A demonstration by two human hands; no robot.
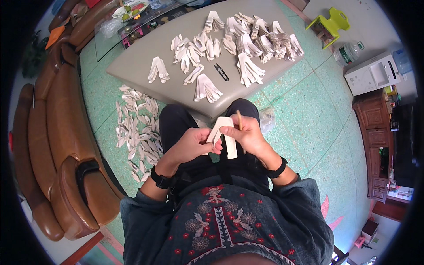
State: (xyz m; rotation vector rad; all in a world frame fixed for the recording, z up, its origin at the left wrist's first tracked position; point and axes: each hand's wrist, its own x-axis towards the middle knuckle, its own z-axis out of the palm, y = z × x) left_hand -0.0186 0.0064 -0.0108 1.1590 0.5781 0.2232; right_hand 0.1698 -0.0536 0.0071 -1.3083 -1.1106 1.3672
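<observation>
Both my hands hold one white glove (224, 133) over my lap. My left hand (191, 145) pinches its left finger part. My right hand (248, 134) grips its right side and also clamps a thin wooden stick (239, 118) that points up. On the grey table (132, 66) in front lie many white gloves (247, 39), some loose, some piled at the far right. A small black thread snip (221, 72) rests among them, near the table's front edge.
Many white glove scraps (138, 132) litter the green floor to my left. A brown leather sofa (53, 132) runs along the left. A glass table with a fruit plate (130, 11) stands behind. To the right are a yellow-green child's chair (332, 23), a water bottle (348, 53) and a wooden cabinet (375, 132).
</observation>
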